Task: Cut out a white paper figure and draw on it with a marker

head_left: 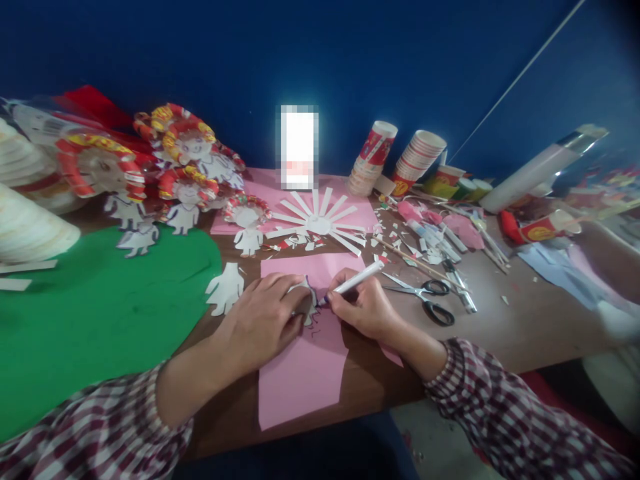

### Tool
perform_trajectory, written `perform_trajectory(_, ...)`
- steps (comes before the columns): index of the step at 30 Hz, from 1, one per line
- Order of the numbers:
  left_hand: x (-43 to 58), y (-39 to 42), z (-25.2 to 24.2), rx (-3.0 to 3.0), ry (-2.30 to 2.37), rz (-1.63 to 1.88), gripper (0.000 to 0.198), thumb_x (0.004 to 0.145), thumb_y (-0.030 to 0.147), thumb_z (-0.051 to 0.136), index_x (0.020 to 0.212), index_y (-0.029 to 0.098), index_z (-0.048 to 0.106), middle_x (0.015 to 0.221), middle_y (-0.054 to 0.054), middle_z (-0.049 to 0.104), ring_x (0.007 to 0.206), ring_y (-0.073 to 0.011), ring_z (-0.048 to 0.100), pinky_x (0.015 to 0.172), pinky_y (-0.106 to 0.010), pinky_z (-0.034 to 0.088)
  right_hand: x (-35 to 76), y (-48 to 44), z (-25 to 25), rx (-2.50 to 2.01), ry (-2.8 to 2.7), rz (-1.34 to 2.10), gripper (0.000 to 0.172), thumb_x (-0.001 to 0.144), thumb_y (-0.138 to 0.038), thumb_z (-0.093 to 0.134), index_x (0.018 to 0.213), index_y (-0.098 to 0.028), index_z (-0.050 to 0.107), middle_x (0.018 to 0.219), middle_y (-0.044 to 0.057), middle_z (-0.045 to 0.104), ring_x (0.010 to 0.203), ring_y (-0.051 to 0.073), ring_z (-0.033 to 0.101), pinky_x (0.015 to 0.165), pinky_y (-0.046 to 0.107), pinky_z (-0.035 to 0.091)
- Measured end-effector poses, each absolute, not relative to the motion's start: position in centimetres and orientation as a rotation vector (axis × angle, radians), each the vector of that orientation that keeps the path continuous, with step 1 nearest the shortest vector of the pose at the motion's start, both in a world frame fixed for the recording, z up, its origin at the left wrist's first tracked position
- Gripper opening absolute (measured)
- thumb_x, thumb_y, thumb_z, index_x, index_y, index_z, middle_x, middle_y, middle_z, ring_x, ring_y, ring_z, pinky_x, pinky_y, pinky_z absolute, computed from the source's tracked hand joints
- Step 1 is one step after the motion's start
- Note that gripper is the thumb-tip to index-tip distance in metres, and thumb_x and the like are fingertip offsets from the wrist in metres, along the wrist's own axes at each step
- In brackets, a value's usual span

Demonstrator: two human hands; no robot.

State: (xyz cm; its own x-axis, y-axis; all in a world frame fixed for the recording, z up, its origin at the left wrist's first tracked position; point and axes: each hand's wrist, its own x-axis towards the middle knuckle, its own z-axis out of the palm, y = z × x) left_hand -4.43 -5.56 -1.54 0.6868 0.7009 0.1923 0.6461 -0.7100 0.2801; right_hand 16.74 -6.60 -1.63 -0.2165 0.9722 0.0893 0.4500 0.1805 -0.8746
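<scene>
A white marker (pixel 357 278) is held in my right hand (pixel 367 308), its dark tip at the edge of a small white paper cutout (pixel 309 308). My left hand (pixel 265 317) presses on that cutout from the left, fingers closed around its side and covering part of it. Under both lies pink paper (pixel 300 393), with dark marker strokes beside the cutout. Left of my left hand rests another white figure cutout (pixel 226 288) without marks. Black-handled scissors (pixel 425 293) lie partly open to the right of my right hand.
At the left are a green sheet (pixel 100 313), paper dolls with red and yellow rings (pixel 187 200) and a white cone (pixel 35 227). A cut-open white cup (pixel 317 223), paper scraps, stacked cups (pixel 420 157) and a glossy roll (pixel 543 170) line the back and right.
</scene>
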Motion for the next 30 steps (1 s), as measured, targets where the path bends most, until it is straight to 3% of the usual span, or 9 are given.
perform_trajectory(16, -4.4, -5.6, -1.5, 2.71, 1.115, 0.394, 0.032, 0.085, 0.02, 0.05, 0.116, 0.019, 0.055, 0.124, -0.011, 0.057, 0.116, -0.0282, 0.05, 0.095, -0.047, 0.044, 16.8, -6.6, -1.6, -1.37, -1.718, 0.977, 0.006, 0.077, -0.016, 0.058, 0.071, -0.017, 0.056, 0.062, -0.002, 0.053, 0.057, 0.01, 0.048, 0.054, 0.021, 0.038)
perform_trajectory(24, -4.4, -5.5, -2.0, 2.693, 1.138, 0.422, 0.039, 0.08, 0.017, 0.052, 0.119, 0.019, 0.053, 0.125, -0.009, 0.058, 0.116, -0.0267, 0.051, 0.096, -0.045, 0.044, 16.9, -6.4, -1.2, -1.211, -1.288, 1.16, 0.013, 0.082, -0.03, 0.061, 0.085, -0.018, 0.054, 0.06, -0.004, 0.051, 0.049, 0.008, 0.046, 0.046, 0.019, 0.037)
perform_trajectory(30, -4.4, -5.6, -2.0, 2.674, 1.179, 0.397, 0.038, 0.08, 0.019, 0.051, 0.118, 0.016, 0.053, 0.125, -0.01, 0.059, 0.117, -0.0277, 0.05, 0.097, -0.045, 0.044, 17.6, -6.3, -0.4, -1.22, -1.34, 0.787, 0.01, 0.084, -0.027, 0.06, 0.09, -0.019, 0.058, 0.075, 0.001, 0.059, 0.055, 0.008, 0.047, 0.049, 0.02, 0.04)
